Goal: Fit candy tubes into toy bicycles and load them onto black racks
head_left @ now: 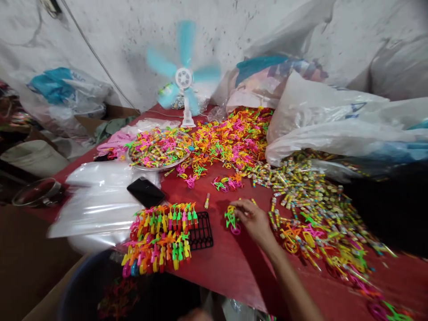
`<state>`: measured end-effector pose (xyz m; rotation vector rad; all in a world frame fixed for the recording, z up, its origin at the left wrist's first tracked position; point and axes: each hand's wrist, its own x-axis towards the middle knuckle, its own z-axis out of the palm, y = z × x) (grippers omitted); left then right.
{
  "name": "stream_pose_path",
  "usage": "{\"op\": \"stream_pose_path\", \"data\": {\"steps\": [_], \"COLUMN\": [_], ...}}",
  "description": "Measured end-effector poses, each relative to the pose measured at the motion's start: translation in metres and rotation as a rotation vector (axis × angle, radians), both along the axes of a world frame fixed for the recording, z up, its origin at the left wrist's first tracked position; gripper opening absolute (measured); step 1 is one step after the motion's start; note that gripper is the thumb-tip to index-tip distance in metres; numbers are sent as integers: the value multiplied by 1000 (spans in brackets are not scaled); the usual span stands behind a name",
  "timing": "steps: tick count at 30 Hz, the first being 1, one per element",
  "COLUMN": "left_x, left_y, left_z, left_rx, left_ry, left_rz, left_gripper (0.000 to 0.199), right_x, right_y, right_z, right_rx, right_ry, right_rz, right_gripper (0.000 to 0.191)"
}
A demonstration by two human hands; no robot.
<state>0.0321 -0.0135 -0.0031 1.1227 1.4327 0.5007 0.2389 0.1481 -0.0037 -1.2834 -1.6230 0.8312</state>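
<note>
My right hand [252, 218] is over the red table [224, 263], its thumb and fingers closed on a small plastic toy [230, 217] with green, yellow and purple parts. At the bottom edge only a blurred bit of my left hand [196, 315] shows, its fingers hidden. To the left of my right hand, a black rack [202, 232] holds rows of bright toys [160, 240], with slots showing at its right end. A single small candy tube [207, 200] lies above the rack.
A piled heap of coloured parts [234, 138], a filled tray [157, 149] and a spinning fan [183, 78] stand behind. Candy tubes [310, 196] spread at right below plastic bags [307, 107]. A phone [146, 191] rests on clear bags [96, 200]; a dark tub [76, 285] sits below.
</note>
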Motion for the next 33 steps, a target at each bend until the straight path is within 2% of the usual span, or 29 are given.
{"op": "stream_pose_path", "data": {"steps": [2,4,6,8,10,12,14,18,21,24,27,33], "left_x": [8,21,34,45,51,53,53,56,59,63,65,66], "left_y": [1,17,40,61,74,81,84,88,90,88,86,86], "left_z": [4,8,11,12,10,9,9,12,14,13,11,7], "left_rx": [42,99,101,89,95,98,90,123,125,102,92,131], "left_ry": [-95,-236,-354,-432,-466,-482,-486,-440,-437,-449,-435,-433], "left_rz": [80,207,238,278,353,422,455,434,395,355,316,259], "left_gripper": [39,48,42,34,33,35,37,32,28,27,26,24], "right_x": [-4,-10,-11,-7,4,14,21,19,16,16,13,4], "right_y": [-26,-48,-60,-59,-48,-35,-28,-41,-61,-78,-89,-96], "right_z": [11,19,22,18,8,-7,-20,-37,-40,-35,-23,-10], "right_rx": [-141,-240,-270,-207,-61,84,147,160,144,87,5,24], "right_ry": [139,214,244,207,76,-135,-341,-547,-464,-268,-135,-65], "right_rz": [109,187,245,247,138,-49,-181,-214,-255,-251,-151,-30], "right_gripper": [16,17,17,17,18,20,20,17,21,20,16,16]}}
